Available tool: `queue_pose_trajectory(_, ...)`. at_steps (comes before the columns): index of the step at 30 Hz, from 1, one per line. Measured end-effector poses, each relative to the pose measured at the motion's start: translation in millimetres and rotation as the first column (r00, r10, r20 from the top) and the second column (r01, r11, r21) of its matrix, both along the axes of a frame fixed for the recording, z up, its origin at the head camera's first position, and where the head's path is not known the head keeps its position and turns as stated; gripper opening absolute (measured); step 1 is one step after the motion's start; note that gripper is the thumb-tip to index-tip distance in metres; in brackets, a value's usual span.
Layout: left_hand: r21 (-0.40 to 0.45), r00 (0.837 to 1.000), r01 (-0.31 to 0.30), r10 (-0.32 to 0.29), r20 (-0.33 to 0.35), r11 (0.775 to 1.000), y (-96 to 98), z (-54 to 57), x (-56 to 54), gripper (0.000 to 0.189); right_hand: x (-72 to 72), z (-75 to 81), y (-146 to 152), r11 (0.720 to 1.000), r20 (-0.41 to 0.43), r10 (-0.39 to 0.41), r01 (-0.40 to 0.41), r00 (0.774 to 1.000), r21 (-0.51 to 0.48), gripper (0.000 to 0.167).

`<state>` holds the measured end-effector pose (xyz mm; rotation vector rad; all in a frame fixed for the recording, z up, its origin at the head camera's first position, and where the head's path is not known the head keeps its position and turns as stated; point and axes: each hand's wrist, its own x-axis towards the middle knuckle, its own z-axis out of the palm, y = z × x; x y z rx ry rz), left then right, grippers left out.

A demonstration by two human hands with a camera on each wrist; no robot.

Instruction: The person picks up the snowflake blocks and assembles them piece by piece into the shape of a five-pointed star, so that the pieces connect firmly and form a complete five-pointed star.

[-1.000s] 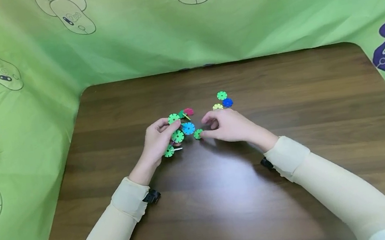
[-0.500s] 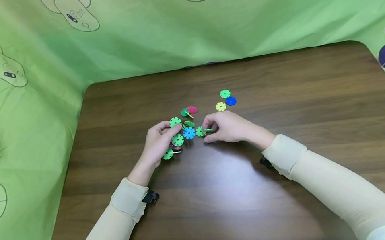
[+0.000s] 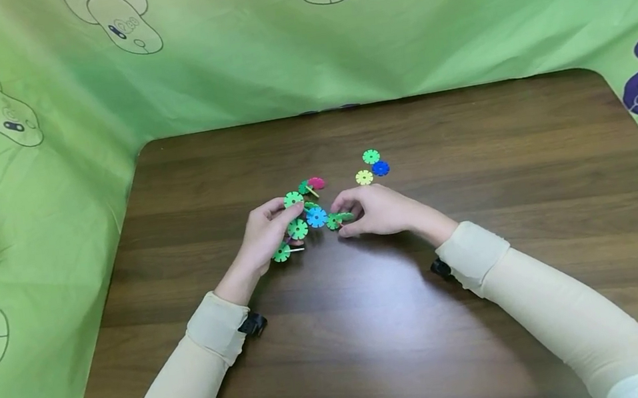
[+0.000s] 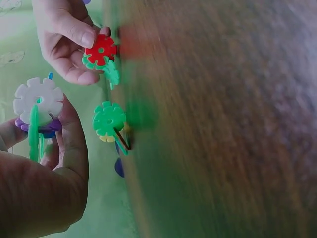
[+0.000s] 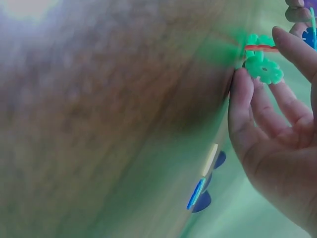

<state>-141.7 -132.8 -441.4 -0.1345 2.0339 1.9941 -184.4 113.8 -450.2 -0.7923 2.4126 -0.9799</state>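
Note:
My left hand grips a joined cluster of notched plastic discs. In the head view it shows a light blue disc and several green discs; the left wrist view adds a white disc above a purple disc. Thumb against fingers, my right hand pinches a small group just right of that cluster. A red disc sits under the thumb there, with green discs joined to it. The fingers partly hide both groups.
Behind my hands, a dark green disc, a pink disc and a yellow one lie together on the brown wooden table. Loose green, blue and yellow discs lie farther right. Green cloth surrounds the table.
A second green disc has come into view at my right fingertips, which have turned slightly. My left hand's cluster has shifted a little; the loose discs stay where they lie.

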Motion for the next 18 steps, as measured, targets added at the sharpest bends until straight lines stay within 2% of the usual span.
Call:
queue_pose_trajectory(4, -0.003, 1.0, 0.01, -0.01, -0.003, 1.0, 1.6, 0.9, -0.4, 0.033, -1.0, -0.4, 2, 0.999, 0.012, 0.035, -0.035, 0.999, -0.003, 0.036)
queue_pose_trajectory(7, -0.011, 1.0, 0.015, -0.015, -0.011, 1.0, 3.0, 1.4, -0.9, 0.035, -1.3, -0.5, 5, 0.999, 0.052, 0.035, -0.034, 0.998, -0.023, 0.035)
queue_pose_trajectory(12, -0.013, 1.0, 0.018, -0.018, -0.016, 1.0, 6.3, 3.3, -2.4, 0.032, -0.5, 2.6, 14, 0.996, 0.094, -0.011, 0.019, 0.996, -0.089, 0.036)
queue_pose_trajectory(18, 0.005, 0.999, 0.024, -0.024, -0.027, 1.0, 15.2, 7.8, -5.9, 0.033, 0.6, 9.2, 28, 0.987, 0.048, -0.102, 0.108, 0.994, -0.122, 0.037)
